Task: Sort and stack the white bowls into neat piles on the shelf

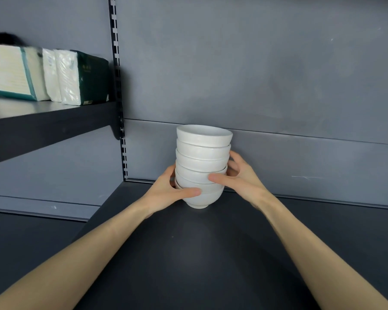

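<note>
Six or seven white bowls [203, 162] stand nested in one pile on the dark shelf [211, 253]; I cannot count the lowest rims for certain, since fingers cover them. I read the pile's long axis as upright, its foot on the shelf, the back wall [278, 86] just behind it; the lower bowls sit a little askew in one another. My left hand [166, 189] grasps the pile low on its left, thumb across the front; my right hand [240, 175] grasps it slightly higher on its right, fingers curled round the far side. Both lie equally near, one on each side, so any squaring-up should press inward. Each bowl holds only the next. Tissue packs [72, 79] lie well left of the pile, higher up.
</note>
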Demonstrator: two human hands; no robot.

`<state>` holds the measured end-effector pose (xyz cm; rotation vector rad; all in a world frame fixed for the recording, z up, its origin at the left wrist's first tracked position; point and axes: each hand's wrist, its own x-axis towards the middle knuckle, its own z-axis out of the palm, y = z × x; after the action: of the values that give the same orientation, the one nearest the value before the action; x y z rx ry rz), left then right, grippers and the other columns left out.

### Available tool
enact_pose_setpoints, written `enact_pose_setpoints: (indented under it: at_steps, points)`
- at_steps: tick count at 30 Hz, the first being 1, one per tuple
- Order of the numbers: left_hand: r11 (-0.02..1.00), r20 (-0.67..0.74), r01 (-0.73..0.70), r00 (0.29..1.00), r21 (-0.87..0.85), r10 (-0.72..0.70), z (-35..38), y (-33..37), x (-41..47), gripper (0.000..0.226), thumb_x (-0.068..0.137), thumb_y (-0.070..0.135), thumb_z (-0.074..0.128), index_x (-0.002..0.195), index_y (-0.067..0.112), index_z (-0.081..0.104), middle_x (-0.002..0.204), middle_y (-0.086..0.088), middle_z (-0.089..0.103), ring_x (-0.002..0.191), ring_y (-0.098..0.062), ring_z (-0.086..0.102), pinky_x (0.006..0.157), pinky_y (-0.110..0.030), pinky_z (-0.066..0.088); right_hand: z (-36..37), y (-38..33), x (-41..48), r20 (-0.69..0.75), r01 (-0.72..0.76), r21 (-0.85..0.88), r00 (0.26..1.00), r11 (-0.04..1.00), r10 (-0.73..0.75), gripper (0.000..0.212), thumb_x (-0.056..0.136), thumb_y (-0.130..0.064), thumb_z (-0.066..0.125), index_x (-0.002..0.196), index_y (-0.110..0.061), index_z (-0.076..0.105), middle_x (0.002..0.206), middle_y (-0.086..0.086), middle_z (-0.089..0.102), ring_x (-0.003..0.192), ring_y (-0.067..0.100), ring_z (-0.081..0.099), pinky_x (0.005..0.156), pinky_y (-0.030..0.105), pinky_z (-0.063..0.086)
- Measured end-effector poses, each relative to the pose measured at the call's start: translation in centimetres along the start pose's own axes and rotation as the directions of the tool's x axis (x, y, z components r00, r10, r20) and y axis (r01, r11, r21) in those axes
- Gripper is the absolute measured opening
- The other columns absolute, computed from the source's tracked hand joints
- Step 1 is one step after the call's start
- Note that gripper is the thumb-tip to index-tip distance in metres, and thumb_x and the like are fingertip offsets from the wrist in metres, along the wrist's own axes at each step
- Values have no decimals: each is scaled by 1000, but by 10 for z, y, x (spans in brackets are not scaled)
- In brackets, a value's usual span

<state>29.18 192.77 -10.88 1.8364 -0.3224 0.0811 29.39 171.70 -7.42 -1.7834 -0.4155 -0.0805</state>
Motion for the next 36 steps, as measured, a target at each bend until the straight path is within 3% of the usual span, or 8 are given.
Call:
enact_pose_setpoints:
  at_steps: [2,9,15,20,24,29,33,36]
  points:
    - [1000,-40,15,999,9,-14,3,-1,-2,70,74,22,82,130,29,41,116,19,54,102,5,53,68,-5,47,0,0,0,2,-3,-3,1000,1000,3,83,75,-10,80,144,-25,36,126,-12,61,113,3,59,81,16,53]
    - [994,-26,86,996,60,-85,0,-6,-8,77,67,40,85,133,29,47,125,13,59,110,-5,60,91,-22,50,-1,3,1,16,-18,13,1000,1000,17,85,74,-9,80,144,-27,35,128,-11,58,116,8,58,97,33,50]
    - [955,-29,137,990,263,-134,-9,9,-15,73,62,55,81,125,27,55,111,13,65,104,-7,62,94,-29,49,-6,-11,-4,61,-51,-76,997,996,56,76,79,-12,76,137,-34,32,120,-19,55,100,-9,54,71,5,48]
    - [858,-60,163,986,488,-153,-15,27,-35,45,75,46,76,108,20,61,95,0,69,91,-15,64,77,-25,48,-14,-30,-28,10,-119,-390,991,913,134,88,74,-41,79,147,-26,31,150,-3,38,130,16,46,104,30,39]
    - [756,-3,73,996,650,-93,-14,48,-54,39,80,42,71,111,19,60,96,1,66,100,-20,60,91,-35,49,-28,-51,-60,-108,-176,-597,984,783,139,76,81,-43,72,145,-22,38,149,1,41,131,20,46,106,32,37]
    - [633,157,-156,986,758,54,9,98,-71,55,85,43,67,131,19,50,124,-2,56,118,-26,52,99,-40,44,-48,-83,-115,-242,-259,-739,963,622,114,68,83,-35,71,143,-17,42,145,5,45,133,24,42,107,33,37]
    - [466,305,-388,920,796,245,45,142,-88,59,89,45,60,140,20,42,140,-2,47,128,-24,43,101,-35,37,-71,-110,-168,-367,-346,-795,928,498,59,66,86,-31,68,144,-19,38,149,6,39,134,28,40,108,39,37]
    - [412,382,-498,861,763,335,76,169,-101,61,90,47,58,142,21,39,139,-1,46,129,-24,40,102,-35,36,-92,-125,-210,-460,-438,-803,887,404,45,67,87,-33,66,146,-22,34,150,5,34,132,33,41,106,44,38]
